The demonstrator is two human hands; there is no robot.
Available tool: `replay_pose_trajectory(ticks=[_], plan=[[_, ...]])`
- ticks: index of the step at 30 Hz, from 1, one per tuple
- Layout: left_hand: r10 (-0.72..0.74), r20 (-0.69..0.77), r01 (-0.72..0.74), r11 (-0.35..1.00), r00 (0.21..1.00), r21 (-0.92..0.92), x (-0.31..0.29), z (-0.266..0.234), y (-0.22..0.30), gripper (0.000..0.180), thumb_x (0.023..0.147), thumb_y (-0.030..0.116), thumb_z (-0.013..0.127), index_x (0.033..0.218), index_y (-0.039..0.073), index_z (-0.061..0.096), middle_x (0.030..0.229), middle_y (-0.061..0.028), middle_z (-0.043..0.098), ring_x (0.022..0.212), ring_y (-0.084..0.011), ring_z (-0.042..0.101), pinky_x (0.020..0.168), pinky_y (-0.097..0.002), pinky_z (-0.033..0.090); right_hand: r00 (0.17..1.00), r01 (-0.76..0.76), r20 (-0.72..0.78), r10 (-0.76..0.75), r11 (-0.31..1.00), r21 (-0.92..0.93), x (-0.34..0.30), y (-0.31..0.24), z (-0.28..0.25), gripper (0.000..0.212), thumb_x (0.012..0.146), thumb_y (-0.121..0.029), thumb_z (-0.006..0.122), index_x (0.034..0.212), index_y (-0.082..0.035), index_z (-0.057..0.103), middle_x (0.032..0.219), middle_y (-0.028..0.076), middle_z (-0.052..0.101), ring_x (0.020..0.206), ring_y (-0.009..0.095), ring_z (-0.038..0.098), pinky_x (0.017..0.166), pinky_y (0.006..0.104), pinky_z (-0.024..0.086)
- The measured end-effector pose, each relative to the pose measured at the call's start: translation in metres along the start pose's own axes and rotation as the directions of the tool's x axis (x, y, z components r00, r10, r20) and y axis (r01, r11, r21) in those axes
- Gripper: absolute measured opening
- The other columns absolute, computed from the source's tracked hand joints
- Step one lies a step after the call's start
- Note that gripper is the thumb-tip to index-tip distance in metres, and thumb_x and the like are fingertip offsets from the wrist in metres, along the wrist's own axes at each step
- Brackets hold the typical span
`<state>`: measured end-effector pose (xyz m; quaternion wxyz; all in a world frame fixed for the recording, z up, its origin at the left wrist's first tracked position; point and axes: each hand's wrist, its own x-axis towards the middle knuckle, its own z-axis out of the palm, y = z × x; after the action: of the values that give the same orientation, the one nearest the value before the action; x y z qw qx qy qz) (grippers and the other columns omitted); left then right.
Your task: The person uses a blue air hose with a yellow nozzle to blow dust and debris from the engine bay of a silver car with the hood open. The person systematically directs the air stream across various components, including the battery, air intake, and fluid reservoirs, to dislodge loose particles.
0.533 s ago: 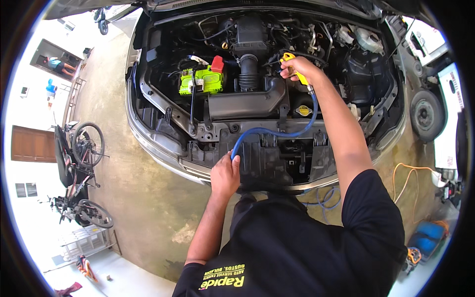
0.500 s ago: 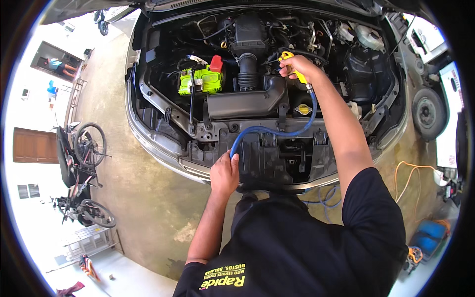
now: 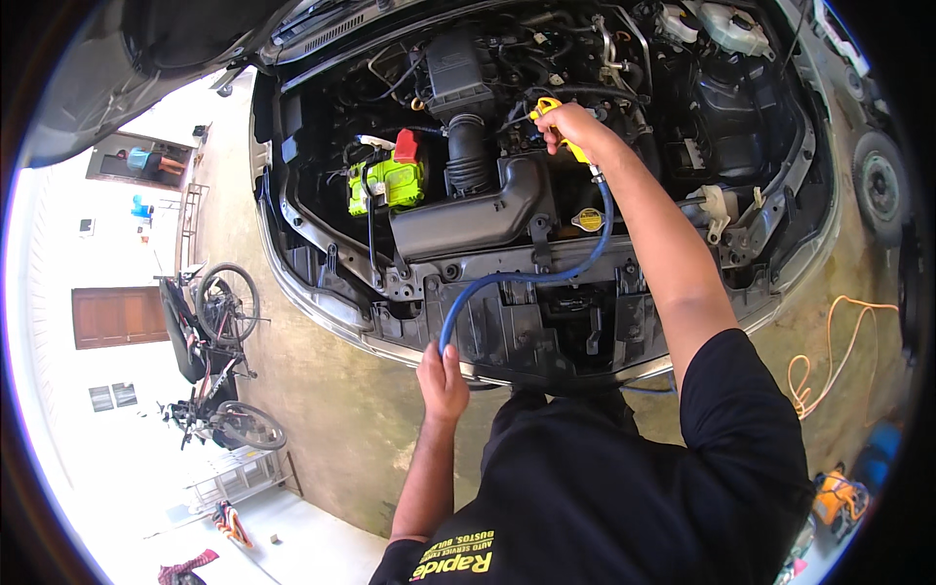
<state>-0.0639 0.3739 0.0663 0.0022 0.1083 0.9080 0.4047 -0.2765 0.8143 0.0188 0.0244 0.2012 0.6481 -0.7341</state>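
In my right hand [image 3: 573, 132] is a yellow air blow gun [image 3: 583, 153], held over the engine bay and pointing to the left. A blue hose [image 3: 526, 277] runs from its handle, curves across the front of the car and down to my left hand [image 3: 445, 382], whose fingers are closed around it. Beneath the blow gun lies the black engine [image 3: 517, 127], with a ribbed intake duct [image 3: 467, 154] and a black air intake box [image 3: 468, 219]. A yellow radiator cap label [image 3: 588, 220] shows below my right wrist. The blow gun's nozzle tip is hard to make out.
A bright green battery [image 3: 388, 183] with a red terminal cover [image 3: 406, 146] sits left of the duct. The raised hood [image 3: 146, 68] hangs at upper left. Bicycles [image 3: 229, 304] stand at left, a loose wheel [image 3: 880, 185] at right. An orange cord [image 3: 829, 336] lies on the floor.
The view has turned, so the car and surroundings sit differently in the picture. Both hands keep their hold; the right hand with the blow gun has shifted slightly left.
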Motion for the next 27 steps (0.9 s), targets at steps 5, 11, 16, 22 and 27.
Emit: replay_pose_trajectory(ticks=[5, 11, 16, 22, 27], plan=[[0.069, -0.095, -0.095, 0.948, 0.993, -0.304, -0.008, -0.005, 0.036, 0.04, 0.105, 0.03, 0.056, 0.08, -0.001, 0.055, 0.06, -0.0044, 0.044, 0.055, -0.0129, 0.041, 0.05, -0.0334, 0.031, 0.995, 0.069, -0.068, -0.078, 0.988, -0.137, -0.003, -0.001, -0.006, 0.019, 0.087, -0.017, 0.068, 0.077, -0.001, 0.064, 0.062, 0.005, 0.06, 0.052, 0.019, 0.059, 0.057, 0.0349, 0.049], [0.05, -0.17, -0.121, 0.89, 0.984, -0.44, 0.007, -0.007, 0.05, 0.048, 0.105, 0.035, 0.057, 0.072, 0.002, 0.049, 0.057, 0.0006, 0.042, 0.053, -0.0084, 0.037, 0.048, -0.0295, 0.026, 0.982, 0.158, -0.045, -0.183, 0.931, -0.329, 0.005, -0.009, -0.003, 0.032, 0.087, -0.024, 0.068, 0.078, 0.006, 0.066, 0.063, 0.012, 0.064, 0.054, 0.023, 0.065, 0.061, 0.0396, 0.052], [0.057, -0.157, -0.108, 0.936, 0.986, -0.334, 0.002, 0.006, 0.026, 0.048, 0.106, 0.034, 0.058, 0.07, 0.005, 0.045, 0.058, 0.0038, 0.039, 0.056, -0.0057, 0.033, 0.05, -0.0289, 0.021, 0.991, 0.111, -0.033, -0.129, 0.935, -0.337, 0.008, -0.013, 0.012, 0.03, 0.09, -0.024, 0.066, 0.08, 0.004, 0.066, 0.067, 0.011, 0.064, 0.054, 0.023, 0.064, 0.059, 0.0396, 0.051], [-0.099, -0.13, 0.029, 0.889, 0.987, -0.456, 0.001, 0.022, 0.009, 0.047, 0.108, 0.036, 0.055, 0.071, 0.007, 0.046, 0.061, 0.0076, 0.039, 0.058, -0.0036, 0.032, 0.05, -0.0274, 0.021, 0.996, 0.041, -0.065, -0.057, 0.974, -0.223, 0.045, -0.001, 0.019, 0.025, 0.091, -0.023, 0.067, 0.083, 0.001, 0.066, 0.069, 0.007, 0.062, 0.052, 0.018, 0.059, 0.055, 0.0363, 0.048], [-0.258, -0.103, 0.182, 0.865, 0.961, -0.467, -0.011, 0.03, -0.035, 0.045, 0.11, 0.038, 0.052, 0.075, 0.01, 0.047, 0.064, 0.0093, 0.039, 0.058, -0.002, 0.031, 0.051, -0.0252, 0.022, 0.993, -0.08, -0.113, 0.025, 0.86, -0.505, 0.05, -0.007, 0.039, 0.038, 0.089, -0.03, 0.057, 0.103, 0.0, 0.074, 0.085, 0.017, 0.076, 0.075, 0.026, 0.075, 0.08, 0.0398, 0.055]])
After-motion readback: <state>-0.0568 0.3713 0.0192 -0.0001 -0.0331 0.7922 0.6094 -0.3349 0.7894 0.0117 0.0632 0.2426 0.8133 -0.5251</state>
